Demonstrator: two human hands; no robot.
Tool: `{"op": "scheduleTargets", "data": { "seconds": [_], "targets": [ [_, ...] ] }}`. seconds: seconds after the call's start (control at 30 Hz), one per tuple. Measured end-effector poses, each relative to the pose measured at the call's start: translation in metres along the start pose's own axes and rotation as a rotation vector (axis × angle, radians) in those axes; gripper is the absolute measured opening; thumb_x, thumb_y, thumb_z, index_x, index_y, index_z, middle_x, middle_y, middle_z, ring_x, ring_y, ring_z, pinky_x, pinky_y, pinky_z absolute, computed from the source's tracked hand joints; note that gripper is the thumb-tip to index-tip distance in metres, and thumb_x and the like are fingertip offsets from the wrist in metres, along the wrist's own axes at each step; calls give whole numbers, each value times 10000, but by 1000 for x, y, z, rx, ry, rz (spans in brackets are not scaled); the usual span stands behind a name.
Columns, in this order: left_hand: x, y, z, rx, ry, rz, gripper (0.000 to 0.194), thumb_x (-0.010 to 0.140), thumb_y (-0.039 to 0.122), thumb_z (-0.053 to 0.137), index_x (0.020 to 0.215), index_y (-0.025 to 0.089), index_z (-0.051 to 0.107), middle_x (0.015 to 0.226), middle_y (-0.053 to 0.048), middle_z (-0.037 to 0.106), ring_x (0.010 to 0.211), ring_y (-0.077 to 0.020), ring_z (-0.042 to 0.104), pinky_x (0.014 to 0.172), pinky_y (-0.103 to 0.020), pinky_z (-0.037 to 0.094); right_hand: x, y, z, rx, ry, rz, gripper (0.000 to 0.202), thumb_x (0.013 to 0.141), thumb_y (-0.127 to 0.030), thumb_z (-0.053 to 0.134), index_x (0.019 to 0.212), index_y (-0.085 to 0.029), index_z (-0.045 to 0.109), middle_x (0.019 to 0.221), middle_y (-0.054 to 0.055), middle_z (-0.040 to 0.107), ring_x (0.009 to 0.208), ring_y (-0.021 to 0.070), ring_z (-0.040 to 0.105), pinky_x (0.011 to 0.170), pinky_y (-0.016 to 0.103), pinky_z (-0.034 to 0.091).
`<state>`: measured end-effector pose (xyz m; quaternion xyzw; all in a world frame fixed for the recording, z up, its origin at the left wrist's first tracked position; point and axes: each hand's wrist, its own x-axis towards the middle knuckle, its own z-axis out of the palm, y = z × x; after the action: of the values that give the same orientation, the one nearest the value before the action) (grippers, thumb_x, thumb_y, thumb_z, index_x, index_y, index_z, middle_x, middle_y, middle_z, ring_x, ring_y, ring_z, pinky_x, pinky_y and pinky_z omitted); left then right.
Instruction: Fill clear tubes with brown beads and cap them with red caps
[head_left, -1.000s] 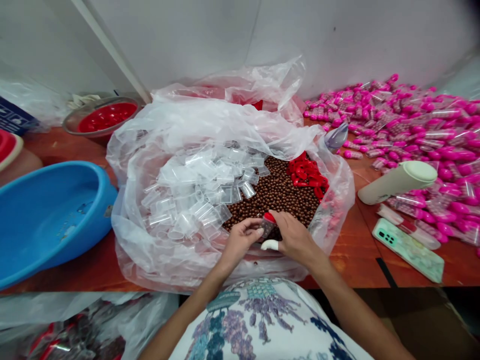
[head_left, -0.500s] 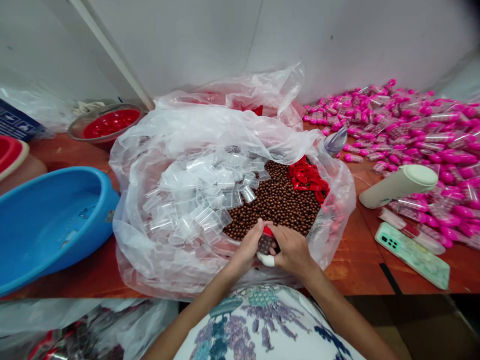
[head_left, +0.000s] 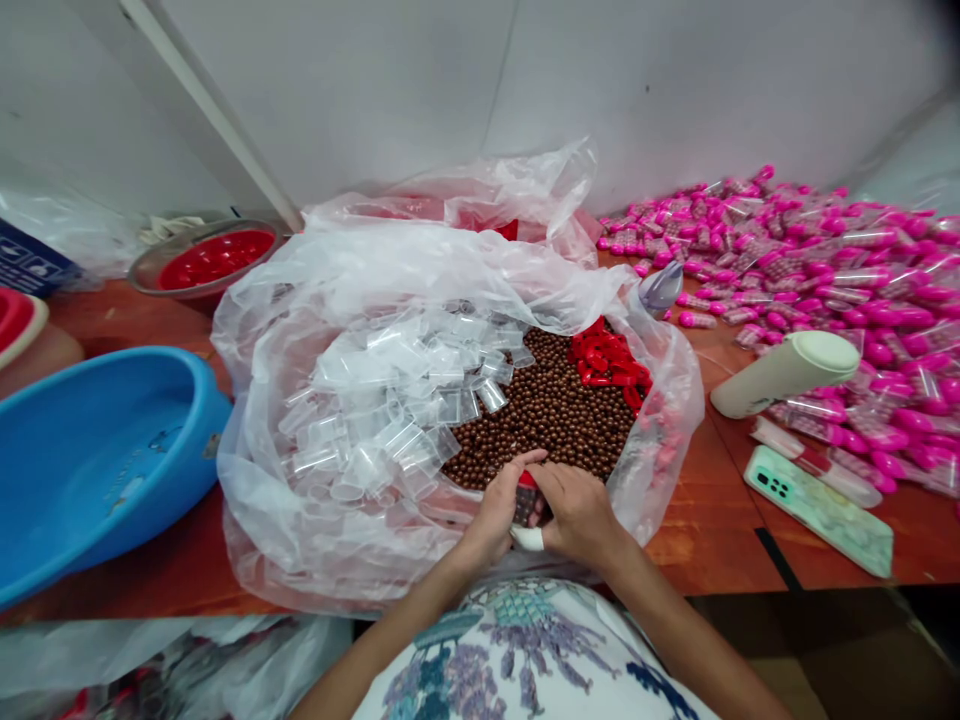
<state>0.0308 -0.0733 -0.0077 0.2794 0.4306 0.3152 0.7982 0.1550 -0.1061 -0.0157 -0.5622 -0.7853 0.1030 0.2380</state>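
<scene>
Between my hands is a small clear plastic tube [head_left: 524, 505] with brown balls inside and a red cap on top. My left hand [head_left: 493, 508] closes round its left side. Gripping the other side is my right hand [head_left: 580, 512], with a white covering on one digit and its fingers over the red cap. Just beyond lie loose brown balls [head_left: 544, 400], heaped in an open clear plastic bag [head_left: 300, 560]. Empty clear tubes [head_left: 405, 385] are piled to the left of the balls, and red caps [head_left: 606, 355] sit to their right.
A blue basin [head_left: 180, 400] stands at the left, with a metal bowl [head_left: 142, 272] of red pieces behind it. Pink-capped tubes [head_left: 810, 250] cover the right side. Nearer are a cream cylindrical container [head_left: 780, 375], a phone [head_left: 825, 515] and a purple scoop [head_left: 661, 288].
My fingers have shifted over the red cap, so less of it shows. Both hands still hold the tube. The whole view has shifted slightly.
</scene>
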Motion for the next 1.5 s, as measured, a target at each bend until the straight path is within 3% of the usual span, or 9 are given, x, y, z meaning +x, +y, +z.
{"op": "scheduleTargets", "data": {
  "seconds": [0.33,0.57,0.67,0.8,0.9,1.03,1.2,1.3,1.5],
  "targets": [
    [5,2,3,-157,-49,-14,527,827,497,370,1166,125,527,497,20,513,411,-105,453,422,-212,356,0,-2,-10,151,74,41,643,661,-327,646,1245,-187,416,1230,106,502,1086,262,475,907,393,386],
    [1,-2,2,-179,-138,-11,490,829,404,413,1254,161,433,460,57,467,353,-82,387,402,-199,342,-5,-4,0,141,148,-31,544,667,-289,632,1178,-173,486,1117,112,588,1047,261,518,893,400,370],
    [1,-2,0,-157,-93,18,495,834,428,409,1249,158,428,488,49,489,378,-87,418,418,-200,364,-4,-4,-4,157,78,13,569,684,-318,641,1210,-182,470,1134,104,582,1056,254,516,909,398,367],
    [4,4,-7,-84,-30,66,513,831,489,404,1214,151,444,564,14,549,443,-100,472,451,-207,408,-2,19,-14,205,18,71,675,758,-350,600,1349,-194,314,1220,102,528,1087,242,495,889,384,409],
    [6,11,-11,-70,-62,63,572,828,553,352,1208,134,438,558,5,543,432,-113,457,422,-229,424,-2,50,-15,100,143,220,387,844,-209,478,1230,-237,478,1088,76,585,993,222,529,849,377,431],
    [6,14,-12,-67,-94,36,596,830,582,308,1195,132,446,560,-6,541,435,-118,449,362,-206,392,0,72,-13,-20,50,192,377,764,-35,457,1043,-225,625,936,70,620,880,217,536,779,355,450],
    [5,9,-9,-28,-116,-10,624,830,587,295,1233,128,425,560,-11,551,422,-113,449,352,-193,385,6,48,-17,245,186,334,340,807,-136,494,1121,-234,579,969,56,641,903,216,547,820,378,435],
    [6,5,-7,24,-115,-17,639,827,601,287,1256,146,420,553,-4,551,417,-113,464,344,-187,381,9,22,-17,529,202,408,189,814,-268,554,980,-250,641,926,33,642,867,193,571,790,336,450],
    [6,-1,-4,123,-20,-62,702,794,653,308,1271,153,429,493,17,514,379,-109,457,300,-168,338,14,1,-9,666,125,284,165,826,-250,554,921,-275,687,902,20,660,865,177,567,789,324,433]
  ]
}}
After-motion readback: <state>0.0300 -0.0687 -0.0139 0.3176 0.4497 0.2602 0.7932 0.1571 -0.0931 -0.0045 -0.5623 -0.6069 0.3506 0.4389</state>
